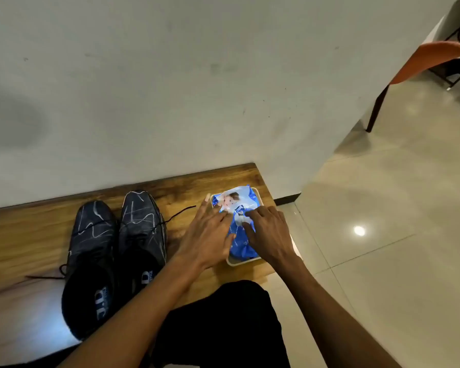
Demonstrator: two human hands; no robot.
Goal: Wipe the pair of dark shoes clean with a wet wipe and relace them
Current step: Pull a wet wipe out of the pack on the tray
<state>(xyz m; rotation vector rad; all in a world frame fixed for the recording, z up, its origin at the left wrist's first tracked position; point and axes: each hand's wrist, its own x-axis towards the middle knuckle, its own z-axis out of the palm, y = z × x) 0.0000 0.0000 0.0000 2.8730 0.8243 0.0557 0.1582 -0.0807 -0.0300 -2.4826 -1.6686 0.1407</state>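
Note:
Two dark shoes with pale line patterns stand side by side on a wooden bench (37, 229), toes toward the wall: the left shoe (91, 251) and the right shoe (142, 229). Black laces trail loose from both. To their right lies a blue and white wet wipe pack (239, 205) in a shallow pale tray (233, 261). My left hand (207, 235) rests flat on the pack's left side with straight fingers. My right hand (268, 232) has its fingers bent down onto the middle of the pack; whether they pinch anything is hidden.
A plain white wall (170, 88) rises right behind the bench. The bench ends just right of the tray, above a glossy tiled floor (383, 235). An orange chair (430, 59) stands far right. My dark-clothed knee (223, 322) is below the hands.

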